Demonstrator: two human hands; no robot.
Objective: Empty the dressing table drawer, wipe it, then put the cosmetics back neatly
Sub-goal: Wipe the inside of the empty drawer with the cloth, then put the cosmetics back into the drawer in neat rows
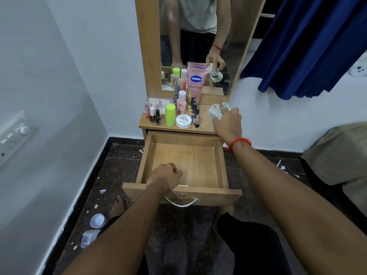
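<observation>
The wooden drawer [220, 161] is pulled out and holds nothing. My left hand [165, 176] is curled into a fist over the drawer's front left part, holding nothing I can see. My right hand [228, 123] grips a crumpled green-and-white cloth [217, 111] above the right side of the dressing table top [206, 127]. The cosmetics stand on the top's left and middle: a pink Vaseline tube [195, 82], a lime green bottle [170, 115], a round white jar [183, 121], a pink bottle [181, 103] and several nail polish bottles [157, 117].
A mirror [198, 36] rises behind the cosmetics. A blue curtain [309, 46] hangs at the right. On the dark floor at the left lie a white lid [97, 220], a small bottle [88, 238] and scraps. The metal drawer handle [181, 203] faces me. My knee [248, 235] is below.
</observation>
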